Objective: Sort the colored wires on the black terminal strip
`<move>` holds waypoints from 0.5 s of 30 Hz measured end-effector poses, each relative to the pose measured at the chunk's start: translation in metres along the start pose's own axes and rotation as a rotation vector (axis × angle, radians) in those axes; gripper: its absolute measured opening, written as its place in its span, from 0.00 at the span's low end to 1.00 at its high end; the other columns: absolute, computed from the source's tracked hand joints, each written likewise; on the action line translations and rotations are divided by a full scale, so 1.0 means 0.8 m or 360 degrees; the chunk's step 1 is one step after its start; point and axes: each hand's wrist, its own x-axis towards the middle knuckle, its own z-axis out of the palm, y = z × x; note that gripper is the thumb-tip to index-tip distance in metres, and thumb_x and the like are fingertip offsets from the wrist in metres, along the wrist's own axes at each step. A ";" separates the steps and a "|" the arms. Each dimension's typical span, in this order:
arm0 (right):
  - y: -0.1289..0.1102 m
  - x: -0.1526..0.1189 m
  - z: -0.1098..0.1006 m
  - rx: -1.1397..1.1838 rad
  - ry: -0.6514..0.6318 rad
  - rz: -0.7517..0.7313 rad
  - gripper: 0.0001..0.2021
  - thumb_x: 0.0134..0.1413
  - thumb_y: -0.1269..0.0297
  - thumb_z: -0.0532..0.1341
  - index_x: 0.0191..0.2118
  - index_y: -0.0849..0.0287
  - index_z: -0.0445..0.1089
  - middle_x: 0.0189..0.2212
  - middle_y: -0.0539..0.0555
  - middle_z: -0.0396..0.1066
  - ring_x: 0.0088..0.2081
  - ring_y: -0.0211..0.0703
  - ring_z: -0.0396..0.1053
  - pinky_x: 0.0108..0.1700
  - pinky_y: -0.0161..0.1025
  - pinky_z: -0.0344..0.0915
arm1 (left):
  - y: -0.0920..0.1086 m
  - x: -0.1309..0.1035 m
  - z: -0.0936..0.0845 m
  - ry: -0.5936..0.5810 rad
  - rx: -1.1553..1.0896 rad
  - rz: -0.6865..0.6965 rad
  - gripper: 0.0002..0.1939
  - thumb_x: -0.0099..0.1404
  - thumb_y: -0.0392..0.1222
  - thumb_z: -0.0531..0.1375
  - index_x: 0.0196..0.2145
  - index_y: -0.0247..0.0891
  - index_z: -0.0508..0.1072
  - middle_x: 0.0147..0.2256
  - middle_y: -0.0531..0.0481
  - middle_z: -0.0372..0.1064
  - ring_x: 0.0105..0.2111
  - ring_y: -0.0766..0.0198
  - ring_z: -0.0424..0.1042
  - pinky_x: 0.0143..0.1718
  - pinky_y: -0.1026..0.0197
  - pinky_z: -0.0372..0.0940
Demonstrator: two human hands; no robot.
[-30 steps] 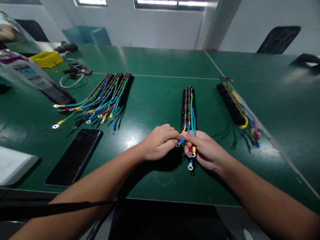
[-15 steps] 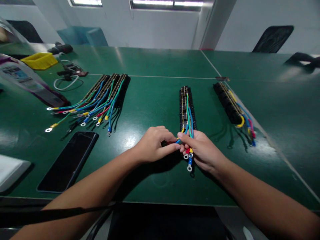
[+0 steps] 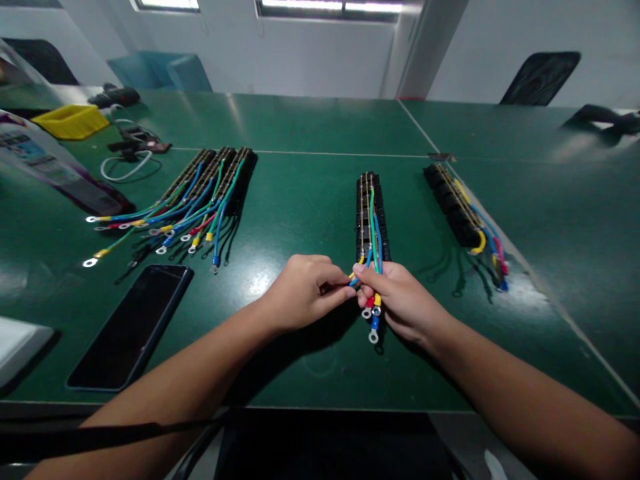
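Note:
A black terminal block [image 3: 369, 213] with brass-coloured strips lies lengthwise in front of me. Coloured wires [image 3: 378, 243] run along it toward me. My right hand [image 3: 400, 297] is closed round these wires near the block's close end, thumb on top. Out of its grip hang ring terminals [image 3: 373, 336] with red, yellow and blue sleeves. My left hand [image 3: 313, 291] pinches a blue wire [image 3: 355, 281], beside which a yellow one shows, right against the right thumb. The left fingertips partly hide the wire ends.
Several wired terminal blocks [image 3: 215, 175] lie together on the left, another block [image 3: 453, 203] on the right. A phone [image 3: 131, 327], a white box [image 3: 23, 350], a plastic bottle [image 3: 60, 163], a yellow bin [image 3: 73, 121] and a cable [image 3: 127, 177] occupy the table's left side.
Both hands keep their grips at nearly the same spot by the block. The whole view has shifted slightly, so things appear a little farther left.

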 end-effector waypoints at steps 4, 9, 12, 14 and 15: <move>0.000 0.000 0.001 0.0051 -0.0025 -0.0018 0.12 0.51 0.57 0.65 0.28 0.62 0.68 0.16 0.47 0.65 0.18 0.32 0.62 0.20 0.29 0.58 | -0.001 -0.001 0.002 0.0036 -0.0085 -0.0084 0.12 0.62 0.47 0.60 0.28 0.35 0.75 0.23 0.53 0.70 0.22 0.70 0.65 0.25 0.67 0.53; -0.002 0.001 0.003 0.0029 0.0013 -0.0004 0.10 0.51 0.61 0.65 0.29 0.62 0.68 0.16 0.47 0.65 0.18 0.31 0.62 0.20 0.29 0.58 | -0.001 -0.001 0.002 -0.0020 -0.0039 -0.0052 0.14 0.64 0.46 0.58 0.27 0.35 0.74 0.22 0.53 0.69 0.22 0.70 0.65 0.25 0.66 0.52; -0.002 0.001 0.003 -0.0007 0.0024 0.0010 0.09 0.52 0.61 0.64 0.30 0.62 0.68 0.16 0.47 0.65 0.17 0.32 0.62 0.20 0.29 0.58 | 0.002 0.000 0.001 -0.0064 0.0024 -0.0024 0.15 0.66 0.44 0.55 0.25 0.34 0.71 0.21 0.53 0.66 0.22 0.70 0.62 0.25 0.66 0.51; -0.002 0.001 0.003 -0.0027 0.0027 0.0021 0.10 0.53 0.60 0.64 0.29 0.61 0.67 0.15 0.47 0.64 0.17 0.32 0.61 0.19 0.30 0.57 | 0.003 0.001 0.000 -0.0084 0.0005 -0.0027 0.16 0.67 0.43 0.53 0.25 0.34 0.71 0.21 0.53 0.65 0.21 0.70 0.61 0.25 0.66 0.51; -0.002 0.001 0.003 -0.0037 0.0030 0.0024 0.10 0.53 0.60 0.63 0.29 0.61 0.67 0.15 0.47 0.64 0.16 0.32 0.61 0.19 0.29 0.57 | 0.004 0.002 -0.001 -0.0090 -0.0024 -0.0036 0.16 0.68 0.43 0.53 0.25 0.34 0.71 0.21 0.54 0.66 0.21 0.71 0.61 0.25 0.66 0.51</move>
